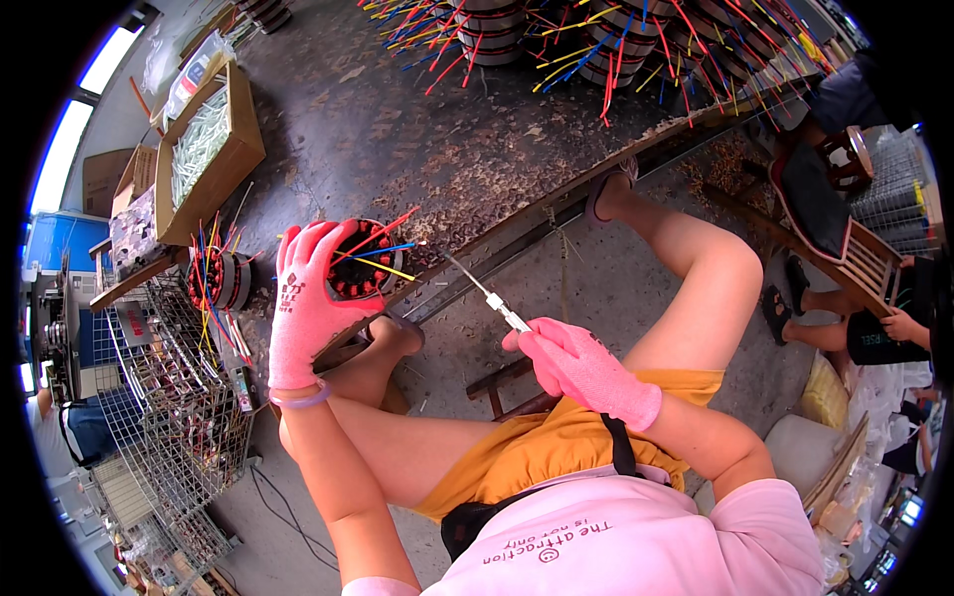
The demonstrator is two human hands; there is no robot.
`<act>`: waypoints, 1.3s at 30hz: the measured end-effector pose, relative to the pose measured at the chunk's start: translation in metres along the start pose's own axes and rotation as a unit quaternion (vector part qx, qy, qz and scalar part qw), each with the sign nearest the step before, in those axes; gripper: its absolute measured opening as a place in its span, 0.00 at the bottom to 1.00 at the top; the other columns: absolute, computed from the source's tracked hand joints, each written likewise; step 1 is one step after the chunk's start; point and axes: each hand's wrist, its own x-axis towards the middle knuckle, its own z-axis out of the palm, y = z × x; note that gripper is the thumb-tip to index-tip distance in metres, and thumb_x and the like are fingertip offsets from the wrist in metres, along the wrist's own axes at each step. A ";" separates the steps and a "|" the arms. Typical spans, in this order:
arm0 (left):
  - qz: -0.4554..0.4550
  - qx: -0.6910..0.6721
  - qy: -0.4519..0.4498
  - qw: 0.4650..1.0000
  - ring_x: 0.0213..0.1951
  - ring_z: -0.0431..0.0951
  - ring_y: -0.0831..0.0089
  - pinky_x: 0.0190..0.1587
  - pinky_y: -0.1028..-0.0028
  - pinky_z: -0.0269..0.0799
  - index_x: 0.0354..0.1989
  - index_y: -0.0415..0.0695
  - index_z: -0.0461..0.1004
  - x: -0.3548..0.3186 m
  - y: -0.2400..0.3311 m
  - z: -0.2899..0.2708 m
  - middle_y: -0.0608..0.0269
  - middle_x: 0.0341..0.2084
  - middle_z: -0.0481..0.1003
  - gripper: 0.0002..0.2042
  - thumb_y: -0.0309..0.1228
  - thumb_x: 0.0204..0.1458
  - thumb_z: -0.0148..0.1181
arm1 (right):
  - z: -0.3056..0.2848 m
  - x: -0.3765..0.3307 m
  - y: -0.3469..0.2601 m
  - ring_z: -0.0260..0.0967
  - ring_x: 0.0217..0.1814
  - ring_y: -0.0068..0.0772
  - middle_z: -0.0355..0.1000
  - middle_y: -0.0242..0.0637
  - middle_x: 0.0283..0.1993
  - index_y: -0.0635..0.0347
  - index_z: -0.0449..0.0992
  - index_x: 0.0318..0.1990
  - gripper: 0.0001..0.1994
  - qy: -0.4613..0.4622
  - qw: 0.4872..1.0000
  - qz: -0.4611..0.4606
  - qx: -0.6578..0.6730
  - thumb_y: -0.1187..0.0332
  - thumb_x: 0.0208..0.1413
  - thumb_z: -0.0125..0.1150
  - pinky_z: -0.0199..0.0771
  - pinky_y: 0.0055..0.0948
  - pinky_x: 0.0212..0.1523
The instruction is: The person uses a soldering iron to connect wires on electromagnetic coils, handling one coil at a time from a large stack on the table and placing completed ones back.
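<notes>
My left hand (306, 303), in a pink glove, grips a round motor stator (363, 273) at the near edge of the dark workbench (397, 129). Red, blue and yellow wires stick out of the stator. My right hand (576, 363), also gloved in pink, holds a thin metal pick tool (487, 295) with a white handle. Its tip points toward the stator but stays a little to its right. My bare knees are under the bench edge.
A second wired stator (219, 280) sits to the left. A cardboard box (211, 149) of white sleeves lies at the back left. Several stators with coloured wires (596, 45) line the far bench. Wire baskets (179, 397) stand at left. Another person (874, 333) sits at right.
</notes>
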 end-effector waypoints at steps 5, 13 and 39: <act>0.024 -0.008 -0.007 1.000 0.65 0.61 0.52 0.72 0.52 0.45 0.60 0.48 0.70 0.000 -0.003 0.001 0.57 0.56 0.69 0.41 0.30 0.28 0.74 | 0.000 -0.002 -0.002 0.54 0.20 0.12 0.61 0.23 0.22 0.63 0.74 0.45 0.13 0.005 1.000 0.005 0.018 0.63 0.68 0.50 0.55 0.19 0.22; 0.041 0.014 -0.032 0.999 0.68 0.58 0.54 0.73 0.54 0.44 0.63 0.46 0.67 0.004 -0.004 -0.003 0.57 0.60 0.67 0.47 0.31 0.23 0.76 | -0.001 -0.001 -0.003 0.54 0.20 0.14 0.59 0.23 0.21 0.64 0.75 0.43 0.14 0.018 1.000 0.007 -0.004 0.61 0.67 0.51 0.54 0.21 0.21; 0.051 0.036 -0.017 0.998 0.67 0.60 0.54 0.72 0.53 0.47 0.62 0.45 0.68 0.006 -0.006 0.000 0.57 0.59 0.68 0.47 0.34 0.21 0.77 | -0.007 -0.002 0.003 0.57 0.20 0.16 0.61 0.28 0.21 0.63 0.75 0.45 0.12 -0.011 0.993 -0.076 -0.091 0.63 0.67 0.51 0.58 0.21 0.23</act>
